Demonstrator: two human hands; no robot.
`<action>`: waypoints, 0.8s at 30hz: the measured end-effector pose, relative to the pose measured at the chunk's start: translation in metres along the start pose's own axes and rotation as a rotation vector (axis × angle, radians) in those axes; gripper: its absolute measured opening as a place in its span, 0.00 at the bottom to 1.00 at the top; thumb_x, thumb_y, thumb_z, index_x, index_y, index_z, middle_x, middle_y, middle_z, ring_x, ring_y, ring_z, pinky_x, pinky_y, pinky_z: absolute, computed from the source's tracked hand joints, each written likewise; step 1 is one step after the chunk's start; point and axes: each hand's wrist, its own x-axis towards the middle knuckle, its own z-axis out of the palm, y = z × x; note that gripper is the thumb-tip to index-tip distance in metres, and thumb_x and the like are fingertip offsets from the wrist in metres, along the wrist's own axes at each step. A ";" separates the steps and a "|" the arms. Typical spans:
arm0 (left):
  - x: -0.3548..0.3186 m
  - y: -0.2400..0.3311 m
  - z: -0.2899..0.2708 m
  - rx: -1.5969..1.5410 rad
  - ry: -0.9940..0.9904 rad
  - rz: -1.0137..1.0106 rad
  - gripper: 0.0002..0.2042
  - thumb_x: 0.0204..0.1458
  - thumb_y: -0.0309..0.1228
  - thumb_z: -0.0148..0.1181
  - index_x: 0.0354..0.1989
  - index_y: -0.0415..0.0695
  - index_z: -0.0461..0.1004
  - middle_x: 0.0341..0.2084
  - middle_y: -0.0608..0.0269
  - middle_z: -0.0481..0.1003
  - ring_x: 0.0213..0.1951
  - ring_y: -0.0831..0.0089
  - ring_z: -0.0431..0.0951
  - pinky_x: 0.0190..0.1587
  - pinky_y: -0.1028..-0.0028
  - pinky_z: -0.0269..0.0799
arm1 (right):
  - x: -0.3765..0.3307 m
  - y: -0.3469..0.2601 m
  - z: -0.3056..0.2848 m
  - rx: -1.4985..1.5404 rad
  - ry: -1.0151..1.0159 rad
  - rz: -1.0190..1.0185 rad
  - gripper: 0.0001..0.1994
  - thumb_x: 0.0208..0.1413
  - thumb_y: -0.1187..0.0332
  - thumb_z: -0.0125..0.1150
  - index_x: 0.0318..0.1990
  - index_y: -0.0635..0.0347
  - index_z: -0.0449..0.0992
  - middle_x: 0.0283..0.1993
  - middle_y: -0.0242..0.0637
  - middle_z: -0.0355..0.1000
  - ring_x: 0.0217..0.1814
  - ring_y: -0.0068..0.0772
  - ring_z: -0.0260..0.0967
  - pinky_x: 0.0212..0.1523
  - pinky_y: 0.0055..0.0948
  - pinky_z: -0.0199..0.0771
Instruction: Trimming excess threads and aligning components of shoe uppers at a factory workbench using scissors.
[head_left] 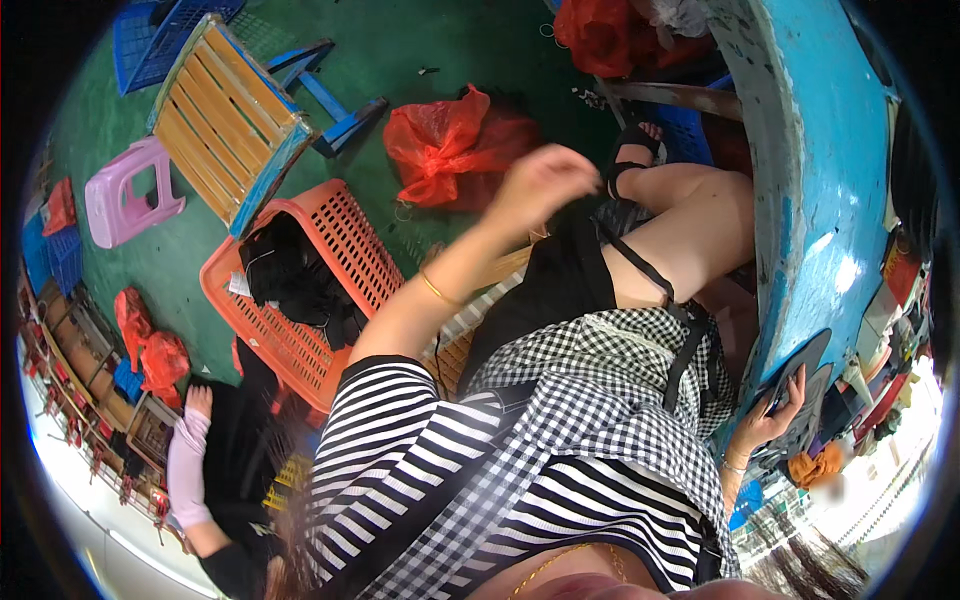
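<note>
A dark flat sole-shaped piece (806, 372) lies on the edge of the blue desk (820, 170), its long axis running up-right, away from the person. The right hand (768, 418) presses on its near end, fingers spread. The left hand (540, 180) is raised, blurred, above the orange basket (340, 250) of dark pieces (285, 270); its grip cannot be told. Judging by the full basket, much remains.
</note>
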 end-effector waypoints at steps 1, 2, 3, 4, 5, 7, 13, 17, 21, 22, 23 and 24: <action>0.005 -0.017 -0.032 0.148 0.236 -0.085 0.09 0.55 0.26 0.62 0.45 0.41 0.75 0.40 0.64 0.77 0.43 0.77 0.77 0.48 0.73 0.74 | 0.000 -0.001 0.000 -0.001 0.003 0.007 0.14 0.61 0.70 0.54 0.52 0.68 0.66 0.66 0.51 0.64 0.66 0.46 0.62 0.65 0.38 0.61; 0.012 -0.051 -0.078 0.313 0.351 -0.054 0.15 0.53 0.27 0.64 0.49 0.41 0.72 0.43 0.62 0.76 0.45 0.74 0.76 0.48 0.72 0.74 | 0.000 -0.002 0.001 0.033 0.010 0.014 0.14 0.61 0.70 0.54 0.52 0.68 0.66 0.66 0.51 0.64 0.66 0.46 0.63 0.64 0.37 0.63; 0.018 -0.087 -0.122 0.522 0.496 0.024 0.20 0.45 0.29 0.69 0.47 0.39 0.72 0.44 0.54 0.74 0.44 0.66 0.77 0.48 0.69 0.74 | 0.001 -0.003 0.002 0.063 0.013 0.017 0.14 0.61 0.71 0.54 0.52 0.67 0.66 0.66 0.51 0.64 0.66 0.45 0.63 0.64 0.37 0.64; 0.019 -0.115 -0.161 0.672 0.617 0.038 0.26 0.41 0.33 0.72 0.49 0.39 0.71 0.48 0.50 0.72 0.50 0.59 0.74 0.53 0.63 0.72 | 0.003 -0.001 0.004 0.065 0.014 0.018 0.14 0.61 0.71 0.54 0.52 0.67 0.66 0.66 0.51 0.64 0.66 0.45 0.63 0.64 0.37 0.64; 0.021 -0.112 -0.175 1.015 0.583 -0.053 0.33 0.39 0.36 0.74 0.56 0.41 0.67 0.55 0.46 0.68 0.57 0.53 0.69 0.59 0.59 0.67 | 0.001 -0.001 0.003 0.034 0.014 0.029 0.14 0.61 0.71 0.54 0.52 0.67 0.66 0.66 0.51 0.64 0.66 0.45 0.63 0.63 0.36 0.65; 0.018 -0.120 -0.201 1.232 0.585 -0.019 0.44 0.39 0.39 0.74 0.66 0.44 0.57 0.60 0.46 0.65 0.62 0.50 0.66 0.63 0.58 0.63 | 0.002 -0.002 0.002 0.016 0.012 0.033 0.14 0.61 0.71 0.53 0.52 0.67 0.66 0.66 0.51 0.64 0.66 0.44 0.63 0.62 0.36 0.65; 0.034 -0.116 -0.206 1.151 0.274 -0.652 0.56 0.41 0.43 0.73 0.74 0.55 0.36 0.64 0.52 0.65 0.65 0.52 0.64 0.63 0.56 0.62 | -0.001 -0.002 0.003 0.012 0.022 0.030 0.14 0.62 0.70 0.53 0.52 0.67 0.66 0.66 0.50 0.64 0.65 0.44 0.63 0.63 0.36 0.64; 0.031 -0.100 -0.185 1.420 0.207 -0.853 0.48 0.43 0.46 0.71 0.72 0.58 0.48 0.64 0.53 0.65 0.64 0.52 0.65 0.63 0.50 0.60 | -0.002 -0.002 0.005 0.032 0.026 0.049 0.14 0.62 0.70 0.53 0.52 0.67 0.65 0.65 0.51 0.64 0.66 0.45 0.63 0.64 0.37 0.64; -0.004 -0.137 -0.221 1.756 0.149 -0.890 0.32 0.48 0.48 0.66 0.64 0.59 0.66 0.62 0.54 0.66 0.63 0.52 0.67 0.63 0.45 0.57 | 0.001 -0.004 0.008 0.059 0.053 0.043 0.13 0.59 0.76 0.48 0.52 0.66 0.67 0.65 0.47 0.65 0.65 0.41 0.63 0.65 0.34 0.59; -0.012 -0.141 -0.224 1.886 0.180 -0.778 0.29 0.49 0.48 0.64 0.61 0.58 0.69 0.61 0.56 0.67 0.62 0.53 0.67 0.63 0.46 0.58 | -0.001 -0.003 0.007 0.047 0.054 0.038 0.13 0.59 0.76 0.48 0.52 0.66 0.67 0.65 0.47 0.65 0.65 0.41 0.63 0.65 0.34 0.59; -0.020 -0.146 -0.226 1.887 0.174 -0.777 0.29 0.49 0.48 0.64 0.61 0.58 0.69 0.61 0.56 0.67 0.62 0.53 0.67 0.63 0.46 0.58 | -0.002 -0.002 0.005 0.044 0.054 0.042 0.13 0.59 0.76 0.48 0.52 0.66 0.67 0.65 0.47 0.65 0.65 0.41 0.63 0.65 0.34 0.59; -0.027 -0.146 -0.226 1.880 0.185 -0.703 0.30 0.47 0.50 0.66 0.60 0.58 0.70 0.59 0.54 0.69 0.61 0.52 0.68 0.62 0.46 0.59 | -0.001 -0.001 0.003 0.017 0.041 0.035 0.13 0.60 0.74 0.50 0.52 0.66 0.67 0.65 0.49 0.65 0.65 0.43 0.64 0.64 0.35 0.63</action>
